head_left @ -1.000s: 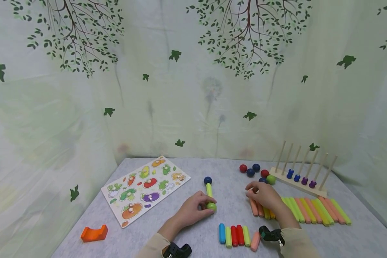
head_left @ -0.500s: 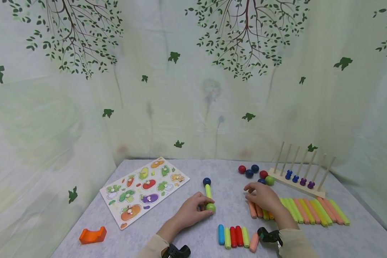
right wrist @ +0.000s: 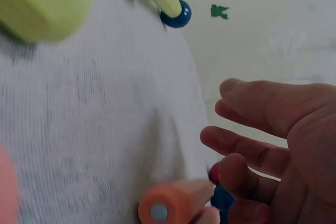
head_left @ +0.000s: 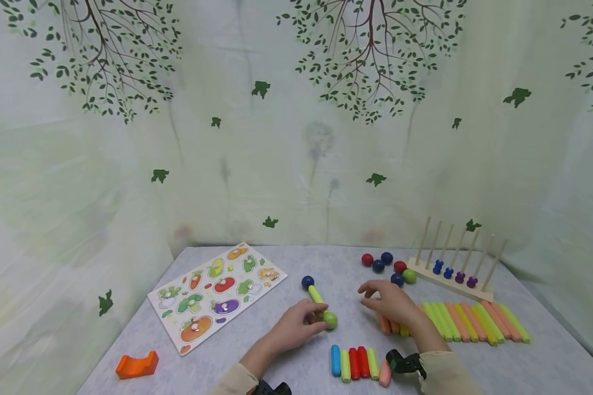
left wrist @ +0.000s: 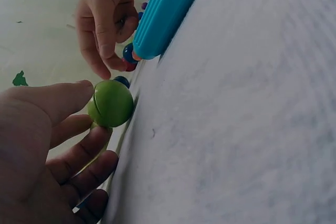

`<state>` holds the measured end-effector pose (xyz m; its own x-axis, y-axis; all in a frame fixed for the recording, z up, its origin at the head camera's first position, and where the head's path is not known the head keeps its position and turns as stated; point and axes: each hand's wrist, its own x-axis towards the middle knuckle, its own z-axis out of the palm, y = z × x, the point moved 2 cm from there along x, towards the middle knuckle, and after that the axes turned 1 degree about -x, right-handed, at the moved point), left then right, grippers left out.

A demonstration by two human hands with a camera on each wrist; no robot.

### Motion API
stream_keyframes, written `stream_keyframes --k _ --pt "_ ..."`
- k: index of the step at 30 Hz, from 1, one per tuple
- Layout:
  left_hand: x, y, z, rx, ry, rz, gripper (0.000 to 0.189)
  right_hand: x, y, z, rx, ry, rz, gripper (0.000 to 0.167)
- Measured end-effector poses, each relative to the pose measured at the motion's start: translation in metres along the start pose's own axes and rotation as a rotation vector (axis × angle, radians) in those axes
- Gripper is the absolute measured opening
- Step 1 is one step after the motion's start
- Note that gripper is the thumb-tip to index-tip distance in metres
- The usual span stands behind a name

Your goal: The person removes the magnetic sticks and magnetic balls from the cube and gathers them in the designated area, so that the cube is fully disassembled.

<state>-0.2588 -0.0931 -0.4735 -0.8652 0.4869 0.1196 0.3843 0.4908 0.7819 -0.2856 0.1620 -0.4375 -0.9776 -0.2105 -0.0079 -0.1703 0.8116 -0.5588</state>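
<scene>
My left hand (head_left: 294, 325) pinches a green ball (head_left: 330, 320) between thumb and fingers. The ball sits at the near end of a yellow-green stick (head_left: 315, 294), whose far end bears a dark blue ball (head_left: 307, 282). In the left wrist view the green ball (left wrist: 113, 103) has a groove and lies against thumb and fingertips. To the right, my right hand (head_left: 392, 302) holds nothing. Its fingers are loosely bent above the left end of a row of coloured sticks (head_left: 466, 322); an orange stick (right wrist: 170, 203) shows below it in the right wrist view.
Short coloured sticks (head_left: 354, 363) lie near the front. Red, blue and green balls (head_left: 386, 258) sit at the back, beside a pegged wooden stand (head_left: 452, 282) with blue and purple beads. A vegetable picture board (head_left: 217, 296) and an orange curved block (head_left: 136, 365) are on the left.
The stick with its two balls has swung: the green end moved right, the blue end left. My right hand has shifted slightly left, and the head view has turned a little.
</scene>
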Motion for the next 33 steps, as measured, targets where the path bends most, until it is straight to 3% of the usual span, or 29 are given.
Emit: stream_keyframes --k 4,8,12,17,23,28,30,33 --pt "0.0 0.002 0.002 -0.004 -0.043 -0.017 0.048 -0.002 -0.013 0.004 0.061 -0.061 -0.079 0.023" --pt "-0.001 0.002 -0.001 -0.031 -0.042 -0.027 0.048 -0.002 -0.023 0.014 0.074 -0.127 -0.164 0.028" --pt "-0.001 0.0 -0.007 -0.08 0.009 -0.043 0.044 -0.001 -0.028 0.025 0.053 -0.179 -0.259 0.03" --pt "-0.001 -0.003 -0.016 -0.09 0.14 -0.049 0.039 -0.003 -0.032 0.03 0.053 -0.211 -0.332 0.026" --pt "-0.001 -0.006 -0.022 0.001 0.311 -0.047 0.031 -0.005 -0.03 0.026 0.047 -0.219 -0.312 0.022" --pt "-0.001 -0.006 -0.023 0.087 0.415 -0.068 0.03 -0.007 -0.024 0.02 0.045 -0.235 -0.275 0.021" --pt "-0.001 -0.007 -0.023 0.101 0.426 -0.06 0.032 -0.007 -0.021 0.017 0.05 -0.242 -0.252 0.024" --pt "-0.002 -0.009 -0.021 0.106 0.383 -0.047 0.037 -0.009 -0.019 0.013 0.067 -0.242 -0.213 0.032"
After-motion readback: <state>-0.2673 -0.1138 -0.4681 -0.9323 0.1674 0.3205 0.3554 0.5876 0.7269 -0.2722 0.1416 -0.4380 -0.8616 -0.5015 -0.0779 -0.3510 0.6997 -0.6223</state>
